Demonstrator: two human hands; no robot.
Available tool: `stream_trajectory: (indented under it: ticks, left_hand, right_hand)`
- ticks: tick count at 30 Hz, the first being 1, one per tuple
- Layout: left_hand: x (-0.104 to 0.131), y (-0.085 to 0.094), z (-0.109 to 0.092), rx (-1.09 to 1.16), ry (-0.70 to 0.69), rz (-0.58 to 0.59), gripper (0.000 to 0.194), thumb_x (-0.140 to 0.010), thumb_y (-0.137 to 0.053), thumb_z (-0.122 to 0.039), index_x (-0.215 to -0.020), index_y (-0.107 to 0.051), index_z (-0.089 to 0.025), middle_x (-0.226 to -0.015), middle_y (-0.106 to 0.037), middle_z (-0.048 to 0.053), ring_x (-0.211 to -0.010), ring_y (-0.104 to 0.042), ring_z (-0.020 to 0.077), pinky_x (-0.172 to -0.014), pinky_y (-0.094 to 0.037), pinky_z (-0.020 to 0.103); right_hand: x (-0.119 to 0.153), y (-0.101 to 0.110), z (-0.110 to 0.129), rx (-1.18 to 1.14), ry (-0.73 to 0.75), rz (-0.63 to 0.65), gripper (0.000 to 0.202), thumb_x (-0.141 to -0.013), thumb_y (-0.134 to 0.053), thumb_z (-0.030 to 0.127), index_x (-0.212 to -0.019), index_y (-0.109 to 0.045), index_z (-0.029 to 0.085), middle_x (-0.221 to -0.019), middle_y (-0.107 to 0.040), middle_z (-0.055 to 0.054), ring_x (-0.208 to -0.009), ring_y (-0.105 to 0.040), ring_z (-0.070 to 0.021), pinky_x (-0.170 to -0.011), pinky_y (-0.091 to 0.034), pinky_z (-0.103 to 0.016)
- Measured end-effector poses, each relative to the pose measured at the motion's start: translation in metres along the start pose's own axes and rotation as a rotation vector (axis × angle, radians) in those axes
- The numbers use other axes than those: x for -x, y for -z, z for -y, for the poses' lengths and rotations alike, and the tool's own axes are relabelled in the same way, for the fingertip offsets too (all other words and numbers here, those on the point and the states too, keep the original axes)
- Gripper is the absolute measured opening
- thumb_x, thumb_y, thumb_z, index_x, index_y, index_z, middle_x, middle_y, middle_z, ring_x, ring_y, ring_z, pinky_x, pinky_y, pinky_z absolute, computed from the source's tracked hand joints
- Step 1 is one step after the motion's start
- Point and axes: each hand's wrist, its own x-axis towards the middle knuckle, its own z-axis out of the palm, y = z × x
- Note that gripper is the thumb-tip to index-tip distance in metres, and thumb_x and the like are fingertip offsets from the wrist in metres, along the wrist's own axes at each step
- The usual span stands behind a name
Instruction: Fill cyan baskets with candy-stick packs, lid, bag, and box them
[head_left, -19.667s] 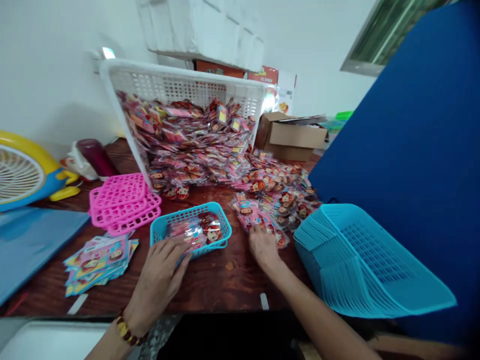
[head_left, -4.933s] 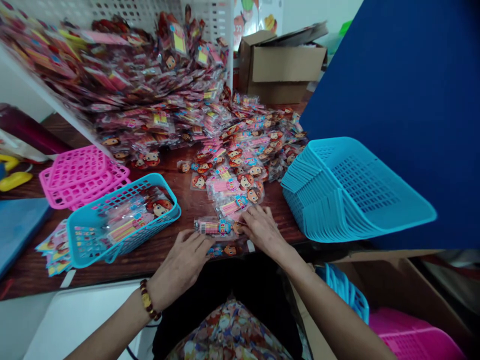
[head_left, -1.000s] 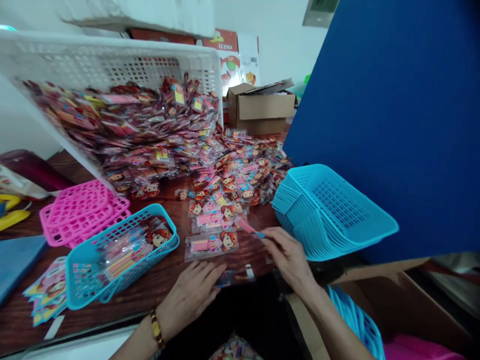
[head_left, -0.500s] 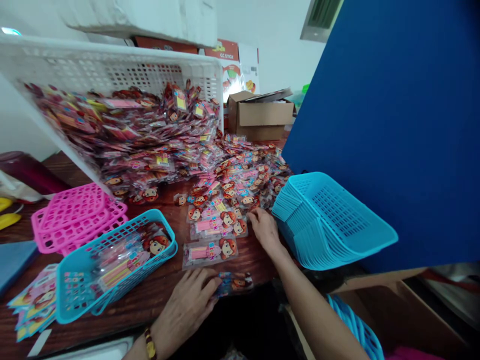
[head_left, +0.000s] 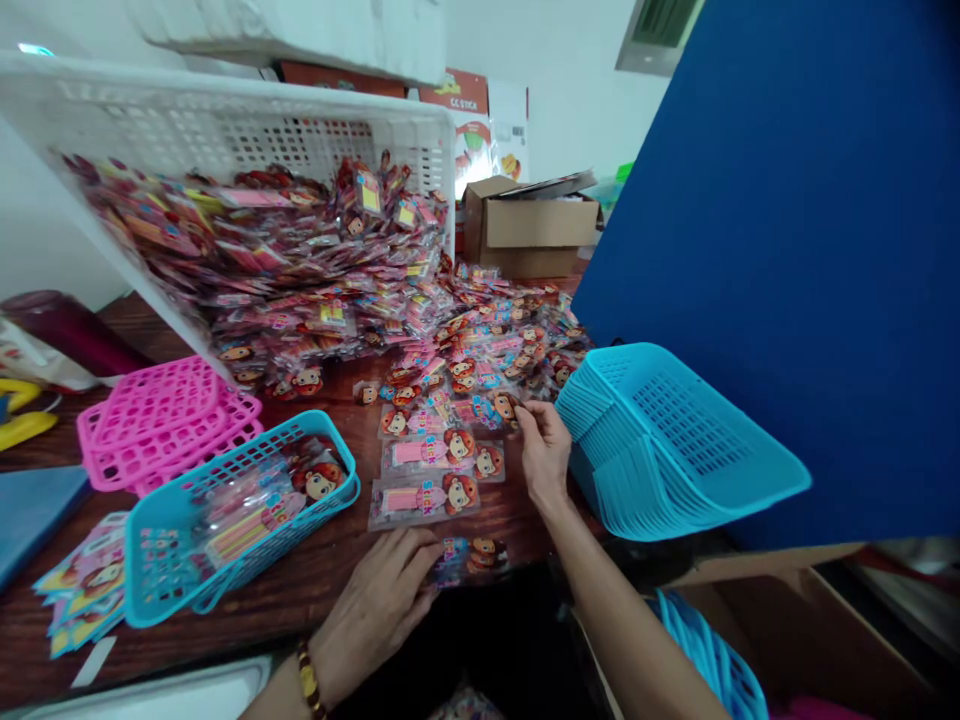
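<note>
My right hand pinches the right end of a clear candy stick packet printed with a cartoon girl, at the near edge of the loose pile. At the table's front edge, my left hand is closed with its thumb over the left end of other stick packets; how many it holds I cannot tell. Between the hands, a packet with pink sticks lies flat, with another packet just behind it. To the left, a blue basket contains several packets.
A large white crate lies tipped, its packets spilling into a pile. Nested blue baskets stand at right, beside a blue panel. Pink lattice pieces and printed cards lie left. A cardboard box stands behind.
My right hand has moved slightly up and now has a packet by its end, lifted from the pile's near edge. My left hand stays at the table edge with its packets.
</note>
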Motion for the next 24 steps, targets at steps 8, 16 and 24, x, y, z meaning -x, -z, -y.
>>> stream_trajectory:
  ticks: [8,16,24]
  left_hand:
    - [0.001,-0.003,0.002,0.018,0.010,0.029,0.040,-0.090,-0.052,-0.010,-0.129,-0.048,-0.020,-0.124,-0.058,0.011,-0.113,-0.055,0.0256,-0.097,-0.053,0.046]
    - [0.003,-0.001,-0.007,-0.097,0.028,-0.136,0.035,-0.089,-0.054,-0.009,-0.122,-0.057,-0.020,-0.146,-0.038,0.016,-0.134,-0.038,0.0344,-0.105,-0.045,0.057]
    - [-0.001,0.002,0.000,-0.104,-0.041,-0.056,0.027,-0.092,-0.053,-0.013,-0.118,-0.060,-0.015,-0.147,-0.046,0.016,-0.140,-0.037,0.0311,-0.112,-0.041,0.054]
  right_hand:
    - [0.038,0.025,0.005,-0.402,-0.268,0.021,0.033,-0.070,-0.078,0.042,-0.085,-0.056,0.023,-0.068,-0.054,0.005,-0.058,-0.054,-0.0131,-0.054,-0.056,-0.029]
    - [0.057,0.028,0.017,-0.509,-0.423,0.467,0.031,-0.066,-0.083,0.034,-0.082,-0.059,0.023,-0.069,-0.060,0.006,-0.061,-0.061,-0.0128,-0.058,-0.059,-0.029]
    - [0.068,0.055,-0.011,-0.137,-0.389,0.716,0.016,-0.071,-0.076,0.032,-0.077,-0.068,0.019,-0.077,-0.069,0.002,-0.076,-0.064,-0.0150,-0.077,-0.050,-0.029]
